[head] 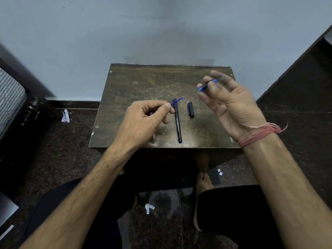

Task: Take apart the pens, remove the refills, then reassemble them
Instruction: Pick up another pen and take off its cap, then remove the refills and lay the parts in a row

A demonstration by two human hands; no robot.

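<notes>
Nearest the camera, two bare forearms reach over the small wooden table. The left hand pinches a thin blue refill between thumb and forefinger, its tip pointing up and to the right. The right hand, palm turned up and raised above the table, holds a short blue-and-black pen barrel loosely in its fingertips; the picture is blurred there, so its open end cannot be made out. The barrel lies to the right of the refill's tip and well apart from it, both long axes slanting much the same way. Between the hands, on the table, lie a whole black pen and, just beside it, a loose cap.
</notes>
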